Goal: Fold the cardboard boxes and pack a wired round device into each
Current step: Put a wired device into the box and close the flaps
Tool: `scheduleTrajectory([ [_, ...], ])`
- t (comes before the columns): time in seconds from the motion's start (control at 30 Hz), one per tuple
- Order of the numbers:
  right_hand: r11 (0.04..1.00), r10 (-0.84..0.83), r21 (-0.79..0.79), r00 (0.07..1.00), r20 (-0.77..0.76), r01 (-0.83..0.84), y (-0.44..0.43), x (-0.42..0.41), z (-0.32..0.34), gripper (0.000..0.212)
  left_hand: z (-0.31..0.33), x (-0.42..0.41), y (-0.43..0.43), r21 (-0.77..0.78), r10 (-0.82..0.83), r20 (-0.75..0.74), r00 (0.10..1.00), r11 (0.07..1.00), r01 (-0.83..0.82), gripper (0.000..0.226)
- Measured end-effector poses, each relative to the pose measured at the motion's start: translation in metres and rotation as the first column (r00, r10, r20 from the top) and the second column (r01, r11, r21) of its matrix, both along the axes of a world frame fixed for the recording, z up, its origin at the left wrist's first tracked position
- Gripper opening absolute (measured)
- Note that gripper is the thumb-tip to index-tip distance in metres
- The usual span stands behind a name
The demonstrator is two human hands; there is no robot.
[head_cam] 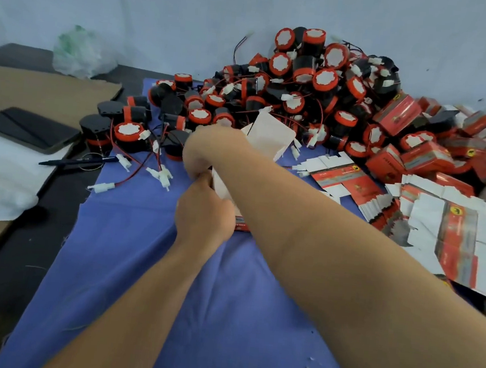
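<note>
**Two hands fold one box**

The left hand (203,213) grips the low end of a half-folded cardboard box (268,134). The right hand (205,150) curls round its top. The box is over the blue cloth (195,298). Round devices (305,80) pile up at 12 o'clock, flat boxes (454,222) at 3, a phone (27,129) at 9.

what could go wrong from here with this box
The loose wires and plugs lie tangled right beside the left hand and right hand, so pulling one device may drag others.
The box, gripped by both hands, has a flap standing open; forcing it could crease it.
The heaped devices might slide onto the flat boxes.
</note>
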State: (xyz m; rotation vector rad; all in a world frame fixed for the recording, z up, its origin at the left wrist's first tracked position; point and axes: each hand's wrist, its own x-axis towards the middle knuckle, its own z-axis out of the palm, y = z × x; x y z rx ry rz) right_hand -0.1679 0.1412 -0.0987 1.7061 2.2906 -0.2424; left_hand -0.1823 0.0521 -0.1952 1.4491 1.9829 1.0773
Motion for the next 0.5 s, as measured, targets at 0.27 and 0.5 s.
scheduleTrajectory([
  [0.27, 0.969, 0.124, 0.213, 0.992, 0.019, -0.126, 0.002, 0.013, -0.016, 0.022, 0.001, 0.003, -0.002, -0.029, -0.007, 0.012, 1.000, 1.000, 0.007, 0.020],
  [0.5, 0.854, 0.042, 0.354, 0.627, -0.778, 0.382, -0.010, 0.044, 0.004, 0.046, -0.001, 0.004, -0.006, 0.003, -0.045, 0.020, 0.999, 0.999, 0.045, 0.023],
])
